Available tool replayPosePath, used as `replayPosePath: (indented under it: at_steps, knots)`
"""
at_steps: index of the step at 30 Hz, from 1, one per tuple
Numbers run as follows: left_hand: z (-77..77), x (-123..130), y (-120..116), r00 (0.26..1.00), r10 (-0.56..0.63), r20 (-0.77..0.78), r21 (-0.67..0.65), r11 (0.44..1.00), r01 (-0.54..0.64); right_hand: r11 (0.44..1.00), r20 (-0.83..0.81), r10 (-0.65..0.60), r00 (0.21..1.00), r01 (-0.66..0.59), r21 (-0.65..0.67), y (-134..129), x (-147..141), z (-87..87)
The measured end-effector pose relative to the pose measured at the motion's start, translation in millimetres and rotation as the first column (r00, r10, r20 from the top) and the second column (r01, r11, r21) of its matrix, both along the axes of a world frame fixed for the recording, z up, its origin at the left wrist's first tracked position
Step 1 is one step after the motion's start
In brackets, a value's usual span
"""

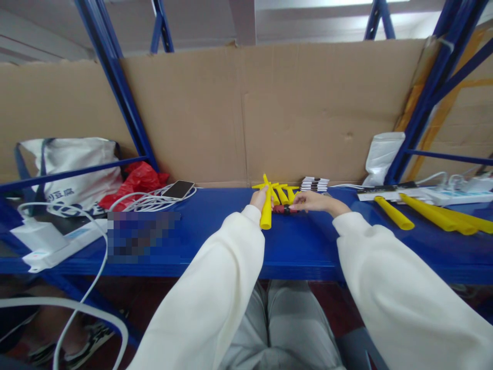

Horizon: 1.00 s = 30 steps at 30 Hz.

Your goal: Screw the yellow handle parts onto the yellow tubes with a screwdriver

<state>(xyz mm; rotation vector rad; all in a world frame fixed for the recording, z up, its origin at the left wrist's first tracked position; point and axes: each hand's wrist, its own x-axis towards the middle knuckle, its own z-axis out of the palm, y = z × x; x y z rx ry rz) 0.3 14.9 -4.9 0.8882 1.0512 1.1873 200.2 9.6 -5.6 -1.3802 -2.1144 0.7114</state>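
Observation:
A yellow cone-shaped tube point(266, 213) is in my left hand point(259, 198), its wide end toward me and its thin end pointing to the cardboard. My right hand point(306, 201) has its fingers closed on the right end of a small red and black object point(283, 209), which lies just right of the yellow tube. Behind my hands are several yellow pieces with crossed tips point(282, 194). A stack of white and black strips point(315, 184) stands behind my right hand.
Several yellow tubes point(393, 213) lie at the right, near white power strips point(458, 195). A phone point(179, 189) rests on coiled white cables at the left, beside a red bag point(134, 184). Cardboard point(192, 118) and blue posts point(115, 77) stand behind.

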Motion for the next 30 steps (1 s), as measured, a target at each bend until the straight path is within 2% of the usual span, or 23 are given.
replayPosePath:
  at_steps: [3,6,11,16,19,22,27,28,30]
  knots:
    - [-0.6,-0.5,-0.6,1.000,-0.011,-0.008,0.012,1.000,0.011,0.993,0.020,0.091,0.996,-0.089,-0.081,-3.5,-3.3,-2.9]
    - [-0.6,-1.2,-1.4,0.999,-0.026,-0.023,0.012,1.000,0.026,0.990,0.006,0.105,0.994,-0.104,-0.097,-4.9,-4.8,-5.0]
    - [2.1,-1.0,-3.3,1.000,-0.028,0.000,-0.018,0.999,0.028,0.994,-0.065,0.034,0.997,-0.040,-0.097,-6.7,-0.9,-0.7]
    - [3.3,-1.6,-2.7,0.998,-0.061,-0.002,-0.037,0.997,0.060,0.996,-0.295,-0.092,0.951,0.084,-0.041,-7.4,5.8,9.9]
    - [1.7,-2.4,0.7,0.998,-0.064,0.023,-0.042,0.997,0.064,0.978,-0.420,-0.189,0.888,0.210,0.003,-4.4,8.1,12.6]
    - [0.8,-2.8,3.2,0.997,-0.064,0.038,-0.046,0.997,0.066,0.934,-0.555,-0.260,0.790,0.352,0.064,0.6,10.4,12.1]
    - [1.8,-3.2,2.6,0.997,-0.077,0.018,-0.050,0.996,0.078,0.834,-0.775,-0.275,0.569,0.542,0.102,15.4,24.3,9.1]
    - [1.6,-3.5,2.6,0.996,-0.082,0.022,-0.050,0.995,0.083,0.813,-0.802,-0.267,0.535,0.572,0.111,19.6,28.8,8.0]
    - [0.4,-4.2,3.5,0.995,-0.095,0.033,-0.048,0.994,0.097,0.769,-0.825,-0.226,0.519,0.615,0.176,28.4,37.8,5.1]
